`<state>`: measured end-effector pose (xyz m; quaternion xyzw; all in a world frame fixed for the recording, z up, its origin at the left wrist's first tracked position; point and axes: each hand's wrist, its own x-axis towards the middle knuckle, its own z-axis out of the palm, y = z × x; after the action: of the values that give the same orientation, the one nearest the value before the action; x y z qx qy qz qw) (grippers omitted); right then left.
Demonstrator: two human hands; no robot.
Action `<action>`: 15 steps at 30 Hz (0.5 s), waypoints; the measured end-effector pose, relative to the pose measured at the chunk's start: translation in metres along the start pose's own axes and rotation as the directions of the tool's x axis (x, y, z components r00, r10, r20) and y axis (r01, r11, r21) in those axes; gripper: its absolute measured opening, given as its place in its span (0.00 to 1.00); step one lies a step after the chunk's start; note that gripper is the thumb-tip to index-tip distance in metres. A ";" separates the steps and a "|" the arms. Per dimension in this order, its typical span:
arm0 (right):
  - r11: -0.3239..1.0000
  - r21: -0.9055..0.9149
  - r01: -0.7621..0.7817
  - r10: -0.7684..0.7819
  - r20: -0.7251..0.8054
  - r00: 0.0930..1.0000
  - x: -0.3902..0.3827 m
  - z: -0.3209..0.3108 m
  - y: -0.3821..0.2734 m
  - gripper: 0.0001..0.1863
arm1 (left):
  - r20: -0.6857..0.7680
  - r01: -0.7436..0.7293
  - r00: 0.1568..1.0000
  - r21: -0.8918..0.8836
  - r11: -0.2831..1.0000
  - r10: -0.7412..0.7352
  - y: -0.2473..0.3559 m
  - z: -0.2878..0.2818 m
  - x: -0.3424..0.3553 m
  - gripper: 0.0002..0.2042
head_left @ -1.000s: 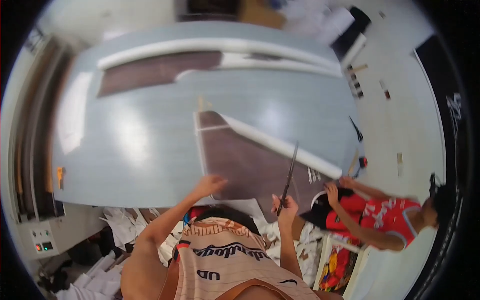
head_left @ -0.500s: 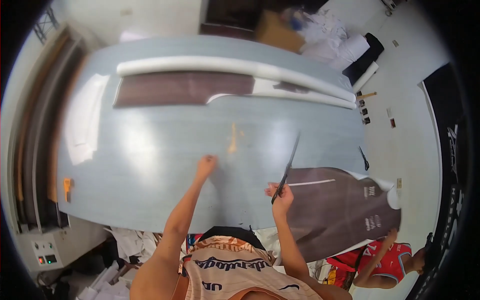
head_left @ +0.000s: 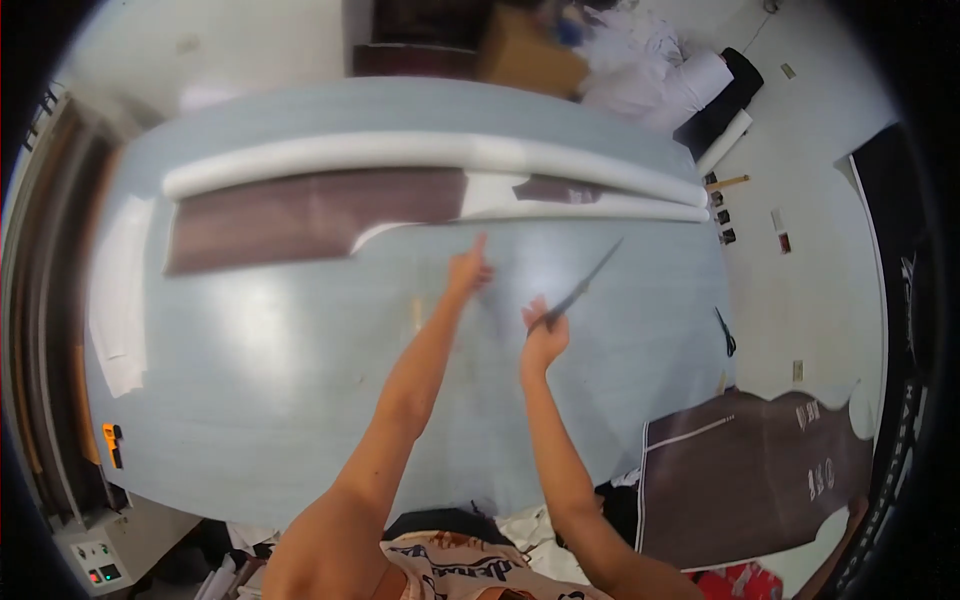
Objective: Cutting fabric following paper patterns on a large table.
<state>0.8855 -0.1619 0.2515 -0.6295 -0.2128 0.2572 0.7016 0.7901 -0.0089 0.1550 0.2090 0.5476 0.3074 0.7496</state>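
My right hand [head_left: 546, 328] is closed around the handles of a long pair of scissors [head_left: 588, 283], whose blades point away to the upper right above the table. To its left, my left hand [head_left: 472, 270] reaches forward, index finger stretched out and holding nothing. Just beyond that fingertip lies a dark brown printed fabric panel [head_left: 310, 215] on a white sheet, along a long white roll [head_left: 400, 152]. At the lower right, a cut brown fabric piece [head_left: 745, 480] with white markings hangs off the table, partly held by another person's hand [head_left: 857, 515].
The large grey table [head_left: 270, 400] spreads under my arms. A second pair of scissors [head_left: 725, 333] lies by its right edge, and a yellow-and-black handheld tool [head_left: 112, 445] at the left. White sheets [head_left: 125, 300] lie on the left side. White bundles [head_left: 650, 80] stand beyond the far right corner.
Both my hands have moved forward, the left one toward the brown panel, and its index finger is now stretched out. The cut brown piece has slid right, away from my right arm, with the other person.
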 end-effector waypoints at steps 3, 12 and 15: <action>0.992 -0.031 -0.120 0.119 -0.043 0.992 0.032 -0.015 0.044 0.13 | -0.013 0.174 0.978 -0.501 0.848 -0.208 0.043 0.039 0.069 0.41; 0.981 0.146 -0.130 0.147 -0.114 0.983 0.184 0.002 0.127 0.14 | -0.219 -0.179 0.973 -0.496 0.850 0.078 -0.003 0.057 0.172 0.13; 0.973 0.038 -0.229 0.232 -0.121 0.965 0.199 0.041 0.145 0.14 | -0.279 -0.200 0.953 -0.297 0.934 0.116 -0.023 0.051 0.159 0.13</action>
<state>1.0010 0.0058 0.1077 -0.6566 -0.0908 0.2997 0.6862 0.8777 0.0858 0.0459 0.0861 0.5637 0.4767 0.6690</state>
